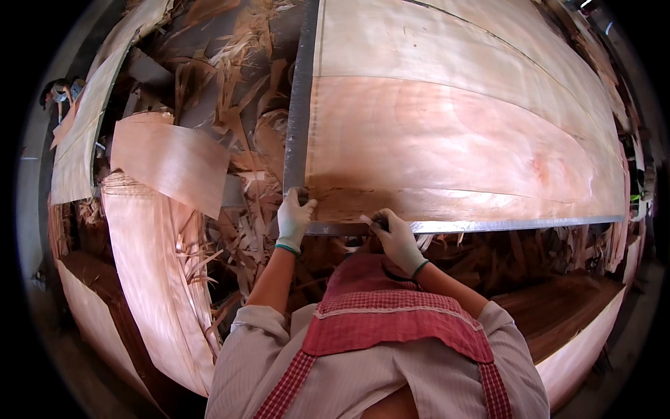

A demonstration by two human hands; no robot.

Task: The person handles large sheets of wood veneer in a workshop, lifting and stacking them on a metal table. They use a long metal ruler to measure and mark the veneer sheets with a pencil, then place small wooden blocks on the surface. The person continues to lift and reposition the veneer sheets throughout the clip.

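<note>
**Careful: this could tear**

The wood sheet (447, 133) lies flat across the upper middle and upper right of the frame, my gloved hands at its near edge. My left hand (296, 218) is curled at the lower-left corner; whether it grips anything I can't tell. My right hand (396, 241) is bent inward farther along, thumb and fingers drawn together, perhaps pinching a pale scrap.

The brown strip (342, 201) between them is cracked, so an uneven pull could run a split into the paler wood. Tugging sideways could slide the sheet over the metal edging (502, 225). Splintery shavings (237, 77) at upper left could snag a glove.

My palms face away from view, and the sheet's underside is hidden. The top of the frame cuts off its far end. The other person (63, 92) at far left is too small to make out.
</note>
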